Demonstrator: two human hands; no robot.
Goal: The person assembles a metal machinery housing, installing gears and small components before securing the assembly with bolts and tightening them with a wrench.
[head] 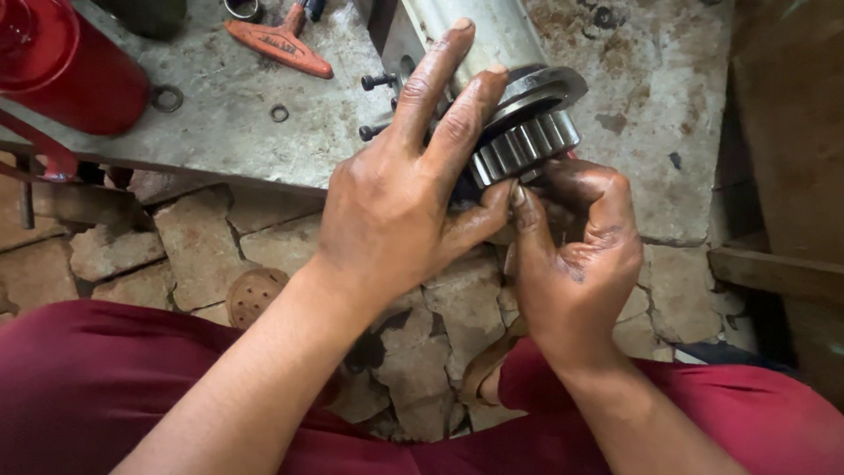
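Note:
A metal cylinder point(501, 31) lies tilted toward me, ending in a flange and a roller bearing point(527, 141) with shiny rollers around its rim. My left hand point(404, 193) wraps over the bearing from the left, fingers stretched along the cylinder and thumb under the rollers. My right hand point(576, 255), greasy and curled, presses up against the bearing's underside from the right, its fingertips meeting the left thumb. What the right fingers pinch is hidden.
A worn metal plate point(229, 114) carries an orange-handled tool point(281, 42), bolts point(378, 82), washers point(165, 98) and a red cylinder point(66, 62) at the left. Below is cracked stone floor point(193, 246) with a round perforated disc point(253, 295). My red-clothed legs point(88, 387) fill the bottom edge.

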